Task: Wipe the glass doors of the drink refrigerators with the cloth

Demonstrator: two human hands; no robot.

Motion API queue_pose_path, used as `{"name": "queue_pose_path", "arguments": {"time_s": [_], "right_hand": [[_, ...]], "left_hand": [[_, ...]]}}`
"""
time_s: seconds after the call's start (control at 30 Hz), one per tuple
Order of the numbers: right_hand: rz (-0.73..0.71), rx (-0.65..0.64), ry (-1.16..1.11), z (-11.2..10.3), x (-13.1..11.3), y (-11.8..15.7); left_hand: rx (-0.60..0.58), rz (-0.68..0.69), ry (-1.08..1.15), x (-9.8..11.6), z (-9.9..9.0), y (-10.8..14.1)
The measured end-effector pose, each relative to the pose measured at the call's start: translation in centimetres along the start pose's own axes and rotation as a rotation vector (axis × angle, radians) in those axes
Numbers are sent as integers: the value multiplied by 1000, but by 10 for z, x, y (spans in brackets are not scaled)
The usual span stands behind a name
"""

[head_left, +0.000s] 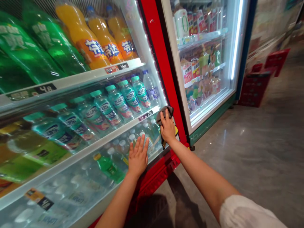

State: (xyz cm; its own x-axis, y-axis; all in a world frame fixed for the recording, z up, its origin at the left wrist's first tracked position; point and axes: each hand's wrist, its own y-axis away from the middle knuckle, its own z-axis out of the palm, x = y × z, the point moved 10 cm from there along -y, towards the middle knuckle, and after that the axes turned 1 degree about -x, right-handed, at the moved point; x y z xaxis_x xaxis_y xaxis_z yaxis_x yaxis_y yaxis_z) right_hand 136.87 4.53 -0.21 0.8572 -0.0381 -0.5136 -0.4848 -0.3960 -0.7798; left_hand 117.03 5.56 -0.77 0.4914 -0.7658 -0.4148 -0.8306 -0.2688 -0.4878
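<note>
My left hand [138,155] lies flat against the glass door of a red-framed drinks cooler [163,60], low down, with its fingers stretched out and nothing in it. To its right, my right hand [167,127] presses a dark grey cloth [164,114] on the glass at the door's right edge, beside the red frame. Part of the cloth hangs below the fingers, over a yellow and black sticker [176,130]. Behind the glass stand bottles with teal caps [118,99], and orange soda bottles [91,44] on the shelf above.
A second lit cooler [204,57] with a green base stands just to the right. Red boxes [254,88] are on the grey floor [228,158] farther right. Large green bottles [45,41] fill the upper left shelf.
</note>
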Motion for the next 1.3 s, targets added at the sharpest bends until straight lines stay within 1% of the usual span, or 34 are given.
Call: {"name": "queue_pose_path", "arguments": {"time_s": [0.07, 0.1, 0.17, 0.23, 0.3, 0.33, 0.43, 0.5, 0.57, 0.67, 0.73, 0.77, 0.87, 0.93, 1.0, 1.1, 1.13, 1.17, 1.23, 1.3], "right_hand": [[-13, 11, 33, -7, 14, -8], [3, 12, 42, -7, 24, -4], [65, 7, 46, -2, 46, 15], [108, -7, 32, 4, 60, 36], [110, -12, 10, 7, 64, 42], [109, -6, -1, 7, 63, 37], [138, 57, -19, -1, 59, 9], [153, 89, -21, -3, 59, 0], [178, 94, -22, 0, 62, 12], [219, 50, -29, 8, 73, 45], [220, 26, -32, 10, 76, 51], [209, 24, -34, 9, 75, 45], [171, 51, -34, 2, 68, 13], [164, 72, -40, -1, 66, 2], [202, 83, -56, 0, 70, 9], [289, 59, -100, 6, 81, 32], [309, 52, -114, 6, 84, 33], [319, 54, -126, 4, 85, 28], [302, 91, -134, -7, 81, 1], [228, 143, -113, -21, 69, -37]], "left_hand": [[15, -6, -2, 0, -2, -5], [25, -7, -3, 0, -3, -6], [39, -8, -2, 1, -4, -7], [50, -10, 5, 2, -5, -6], [57, -15, 18, 4, -7, -8], [60, -15, 26, 5, -7, -9], [54, -4, 46, 9, -8, -18], [51, -1, 48, 10, -7, -23], [58, -12, 46, 10, -6, -26], [66, -27, 53, 11, -3, -27], [65, -27, 60, 13, -1, -27], [62, -25, 62, 14, 0, -28], [50, -21, 71, 16, 2, -35], [44, -28, 76, 15, 2, -40], [44, -28, 78, 14, 2, -43], [45, -6, 71, 14, 2, -42], [45, 2, 64, 15, 2, -42], [46, 9, 54, 15, 1, -41], [51, 19, 35, 15, 1, -40], [60, 25, 22, 14, 0, -39]]}}
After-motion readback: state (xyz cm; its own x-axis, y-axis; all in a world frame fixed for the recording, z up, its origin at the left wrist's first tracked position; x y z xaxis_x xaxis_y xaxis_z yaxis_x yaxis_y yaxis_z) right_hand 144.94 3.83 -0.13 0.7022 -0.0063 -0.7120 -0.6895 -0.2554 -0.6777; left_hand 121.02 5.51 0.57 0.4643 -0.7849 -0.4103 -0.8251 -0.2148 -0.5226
